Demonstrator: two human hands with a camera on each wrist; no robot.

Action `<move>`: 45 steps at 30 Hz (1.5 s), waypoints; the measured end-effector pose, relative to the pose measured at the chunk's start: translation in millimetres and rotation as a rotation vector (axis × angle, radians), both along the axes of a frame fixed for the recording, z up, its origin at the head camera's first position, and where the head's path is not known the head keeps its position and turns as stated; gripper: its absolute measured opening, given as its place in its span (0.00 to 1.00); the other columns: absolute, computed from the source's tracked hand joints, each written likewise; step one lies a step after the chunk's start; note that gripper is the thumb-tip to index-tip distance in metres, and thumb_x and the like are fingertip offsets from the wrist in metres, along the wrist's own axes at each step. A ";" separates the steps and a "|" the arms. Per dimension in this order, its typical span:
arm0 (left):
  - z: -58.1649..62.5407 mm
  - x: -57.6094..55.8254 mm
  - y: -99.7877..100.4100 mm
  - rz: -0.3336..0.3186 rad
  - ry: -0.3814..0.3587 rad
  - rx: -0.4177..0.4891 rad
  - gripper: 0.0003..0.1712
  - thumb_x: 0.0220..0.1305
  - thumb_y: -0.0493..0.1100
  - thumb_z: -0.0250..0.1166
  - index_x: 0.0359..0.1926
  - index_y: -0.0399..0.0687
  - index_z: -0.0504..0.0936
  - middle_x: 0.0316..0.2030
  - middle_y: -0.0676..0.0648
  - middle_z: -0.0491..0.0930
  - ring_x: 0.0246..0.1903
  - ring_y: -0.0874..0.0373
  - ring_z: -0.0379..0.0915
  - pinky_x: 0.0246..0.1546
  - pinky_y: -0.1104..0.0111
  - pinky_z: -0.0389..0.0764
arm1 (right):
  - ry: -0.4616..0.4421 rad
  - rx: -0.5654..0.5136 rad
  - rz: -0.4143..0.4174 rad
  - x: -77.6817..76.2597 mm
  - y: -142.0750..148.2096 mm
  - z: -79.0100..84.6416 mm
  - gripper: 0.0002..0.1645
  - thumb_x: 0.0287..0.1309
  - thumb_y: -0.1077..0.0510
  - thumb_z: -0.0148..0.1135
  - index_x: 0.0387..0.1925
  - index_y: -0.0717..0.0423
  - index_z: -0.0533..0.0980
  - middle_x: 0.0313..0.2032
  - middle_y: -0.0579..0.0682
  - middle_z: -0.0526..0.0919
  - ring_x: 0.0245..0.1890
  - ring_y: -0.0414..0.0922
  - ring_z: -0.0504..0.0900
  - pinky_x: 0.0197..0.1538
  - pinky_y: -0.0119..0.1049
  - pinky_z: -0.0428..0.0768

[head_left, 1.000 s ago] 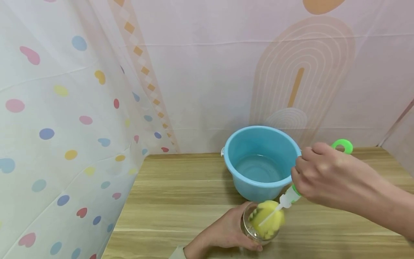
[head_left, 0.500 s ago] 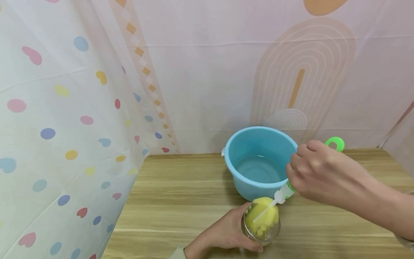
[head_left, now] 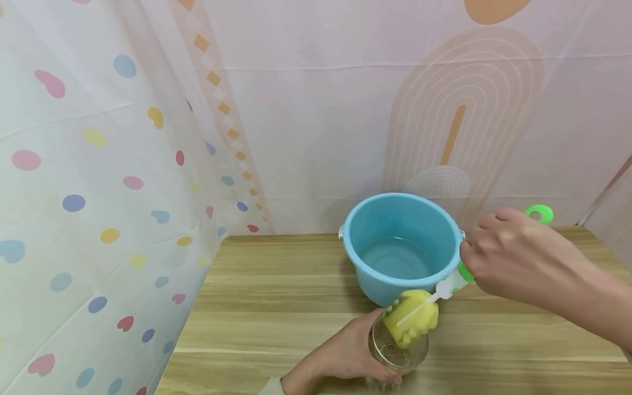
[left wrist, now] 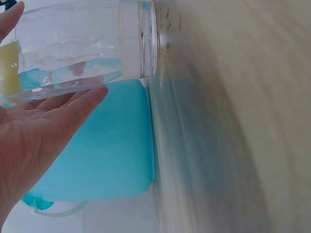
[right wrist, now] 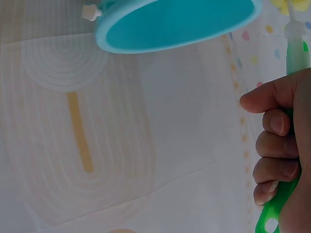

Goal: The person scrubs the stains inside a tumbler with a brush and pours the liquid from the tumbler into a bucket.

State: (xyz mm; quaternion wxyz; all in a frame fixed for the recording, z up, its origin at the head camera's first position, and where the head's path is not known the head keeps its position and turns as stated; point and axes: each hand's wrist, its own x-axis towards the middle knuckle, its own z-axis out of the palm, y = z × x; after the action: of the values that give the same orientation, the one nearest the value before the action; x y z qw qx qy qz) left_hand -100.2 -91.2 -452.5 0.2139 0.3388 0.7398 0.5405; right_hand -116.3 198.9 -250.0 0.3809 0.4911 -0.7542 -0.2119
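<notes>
Green-handled brush (head_left: 444, 289) slants down from the gripping right hand (head_left: 508, 249), while the left hand (head_left: 353, 349) wraps a jar (left wrist: 77, 43), apparently upright.

Glass (head_left: 393, 356): clear, straight-walled, thick base; upright on the counter (head_left: 266, 307), mouth up, gripped from the left by the left hand (head_left: 353, 348). Droplets on the wall.

Brush (head_left: 445, 288): yellow lobed sponge head (head_left: 415, 319) on a thin white stem, white collar, bright green handle ending in a ring (head_left: 543, 213). Held in the right hand (head_left: 513, 253), slanted — handle up toward the far right, head down toward the near left. Sponge partly within the glass's mouth — lower portion seen through the wall, remainder above the rim.
</notes>
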 end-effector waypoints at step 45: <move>-0.4 -1.8 2.5 0.025 0.032 -0.037 0.50 0.50 0.46 0.86 0.71 0.60 0.70 0.63 0.55 0.77 0.61 0.64 0.72 0.64 0.69 0.73 | -0.142 -0.362 -0.019 3.6 75.6 -55.1 0.11 0.48 0.60 0.33 0.14 0.50 0.57 0.15 0.40 0.50 0.16 0.37 0.47 0.19 0.32 0.49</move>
State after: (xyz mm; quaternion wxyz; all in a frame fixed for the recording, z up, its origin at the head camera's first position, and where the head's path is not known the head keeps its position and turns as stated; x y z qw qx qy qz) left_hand -102.0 -88.7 -452.9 0.2013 0.3341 0.7573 0.5237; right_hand -112.7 274.5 -305.2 0.4068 0.4212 -0.8095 -0.0411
